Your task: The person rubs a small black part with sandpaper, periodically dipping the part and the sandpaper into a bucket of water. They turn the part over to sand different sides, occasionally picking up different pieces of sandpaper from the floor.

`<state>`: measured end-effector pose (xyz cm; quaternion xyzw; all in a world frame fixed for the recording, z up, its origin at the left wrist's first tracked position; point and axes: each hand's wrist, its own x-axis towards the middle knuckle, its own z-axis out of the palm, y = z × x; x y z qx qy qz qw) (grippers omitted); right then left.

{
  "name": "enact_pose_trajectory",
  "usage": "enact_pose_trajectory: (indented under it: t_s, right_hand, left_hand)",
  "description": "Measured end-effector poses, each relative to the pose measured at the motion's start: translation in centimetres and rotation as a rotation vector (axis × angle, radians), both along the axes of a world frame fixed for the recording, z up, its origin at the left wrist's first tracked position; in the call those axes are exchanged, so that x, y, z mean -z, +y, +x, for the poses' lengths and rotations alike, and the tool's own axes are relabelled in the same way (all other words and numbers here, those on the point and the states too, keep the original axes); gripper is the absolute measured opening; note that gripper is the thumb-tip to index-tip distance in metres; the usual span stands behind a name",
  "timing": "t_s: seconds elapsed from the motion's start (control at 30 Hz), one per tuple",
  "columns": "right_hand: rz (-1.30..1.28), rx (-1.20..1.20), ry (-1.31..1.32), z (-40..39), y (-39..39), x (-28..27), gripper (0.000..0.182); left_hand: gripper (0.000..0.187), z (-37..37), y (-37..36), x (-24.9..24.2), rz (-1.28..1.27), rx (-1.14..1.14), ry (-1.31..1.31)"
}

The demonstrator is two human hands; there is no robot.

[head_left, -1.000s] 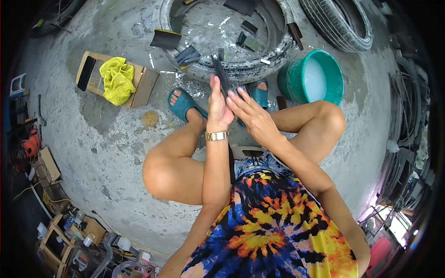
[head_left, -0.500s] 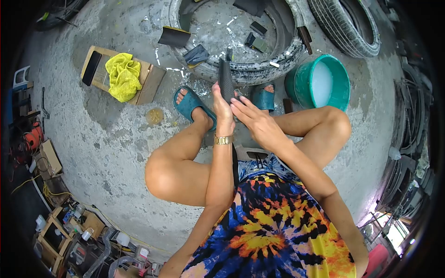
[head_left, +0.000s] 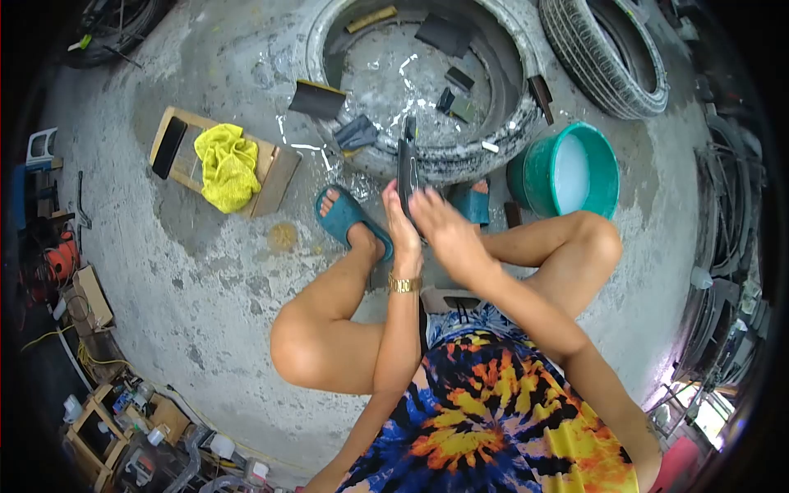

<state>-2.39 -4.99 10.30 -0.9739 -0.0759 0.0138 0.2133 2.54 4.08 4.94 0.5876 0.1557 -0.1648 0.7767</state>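
In the head view, your left hand [head_left: 403,234] was partly closed, gripping a long, narrow black piece [head_left: 408,168] near the dirty black rubber tire [head_left: 460,168]. Your blurred right hand [head_left: 448,234] was at its lower end; its opening could not be determined.

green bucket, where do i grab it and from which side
Grip the upper rim of the green bucket at opposite points, coming from above. The round rim stands open, while the tyre crowds its left and a knee its near side. Keeping it level seems wise, as whitish liquid shows inside.
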Motion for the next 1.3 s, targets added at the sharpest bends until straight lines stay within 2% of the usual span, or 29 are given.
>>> enact_pose_trajectory:
  t_s: [0.1,0.17,0.2,0.3,0.37,0.43,0.47,0.5,0.57,0.63,0.7,0.73,0.77,0.83,0.87,0.93,0.97,1.0,1.03,1.07,1.13,1.17,1.23,1.27,1.3]
  right_hand:
    - [0.049,0.085,0.068,2.1,-0.5,-0.5,0.049]
    - [-0.051,0.116,-0.002,7.1,-1.9,1.8,0.049]
    - [-0.173,0.041,-0.043,8.2,-2.1,3.1,0.048]
    - [-0.045,0.035,-0.027,3.2,-0.8,0.9,0.048]
    - [-0.059,-0.019,-0.019,0.4,-0.1,0.3,0.053]
    - [0.014,0.015,0.018,4.0,-1.4,0.8,0.057]
    - [0.001,0.035,-0.022,6.4,-2.0,1.5,0.061]
    - [-0.023,0.027,-0.030,8.8,-2.1,2.5,0.063]
    - [0.027,0.126,-0.052,7.7,-1.2,2.6,0.065]
    - [-0.052,0.018,-0.097,3.0,0.0,1.8,0.049]
    - [-0.066,-0.014,-0.090,1.6,0.6,1.8,0.048]
    - [-0.061,-0.002,-0.095,3.1,-0.2,2.0,0.050]
    - [-0.052,0.015,-0.090,4.2,-0.9,2.3,0.052]
    - [-0.064,0.013,-0.076,8.2,-1.8,3.5,0.057]
    - [-0.037,0.026,-0.064,7.3,-1.4,3.6,0.058]
    - [-0.006,-0.020,-0.068,3.5,-0.5,2.5,0.060]
    - [0.007,-0.077,-0.068,0.7,0.1,2.2,0.062]
    - [0.066,-0.052,0.062,-0.6,1.0,0.5,0.061]
    - [0.064,-0.054,0.062,0.6,0.6,0.8,0.061]
    - [0.073,-0.037,0.024,2.4,-0.3,1.4,0.062]
    - [0.087,0.025,-0.005,6.0,-1.6,3.5,0.065]
    - [0.089,0.063,-0.009,7.5,-2.0,4.7,0.067]
    - [0.104,0.042,0.045,4.2,-0.5,2.0,0.065]
    - [0.132,0.015,0.031,1.9,0.4,2.3,0.064]
    - [0.193,0.027,0.118,0.7,1.4,1.4,0.064]
  left_hand:
    - [0.049,-0.5,-0.5,0.2,0.017,-0.001,0.032]
    - [0.050,-1.1,-0.5,0.6,0.197,0.046,-0.105]
    - [0.050,-1.5,-0.2,1.0,0.200,0.048,-0.103]
    - [0.051,-1.6,-0.1,4.0,0.033,-0.029,-0.039]
    - [0.052,-1.3,-0.4,4.3,-0.027,-0.060,-0.011]
    - [0.051,-1.4,-0.1,3.4,-0.050,-0.057,0.004]
    - [0.050,-1.2,1.3,2.4,-0.120,0.095,0.225]
    - [0.050,-1.1,1.2,1.8,-0.117,0.097,0.227]
    - [0.048,-0.3,1.2,0.5,-0.137,0.051,0.178]
    - [0.047,0.0,1.0,2.2,-0.132,0.039,0.205]
    - [0.045,-0.6,-0.2,4.6,0.082,-0.248,-0.021]
    - [0.046,0.0,-0.2,2.7,-0.038,-0.243,0.135]
    - [0.047,-0.6,1.6,0.5,-0.165,0.037,0.339]
    - [0.046,-0.6,2.2,1.0,-0.246,0.102,0.377]
    - [0.046,-0.6,2.4,1.1,-0.240,0.102,0.374]
    - [0.043,-0.2,1.6,2.1,-0.241,-0.093,0.275]
    - [0.042,0.3,1.6,0.1,-0.229,-0.123,0.336]
    - [0.042,0.2,1.6,0.1,-0.222,-0.148,0.345]
    - [0.042,0.4,1.5,0.1,-0.212,-0.169,0.348]
    - [0.042,0.5,1.9,0.2,-0.207,-0.161,0.352]
    - [0.042,0.4,2.9,0.0,-0.132,0.133,0.368]
    - [0.042,0.4,3.0,0.1,-0.130,0.135,0.368]
    - [0.042,0.8,3.0,0.7,-0.149,0.081,0.323]
    - [0.043,1.0,2.5,-0.1,-0.142,-0.056,0.338]
    - [0.043,1.1,2.5,-0.1,-0.148,-0.062,0.338]
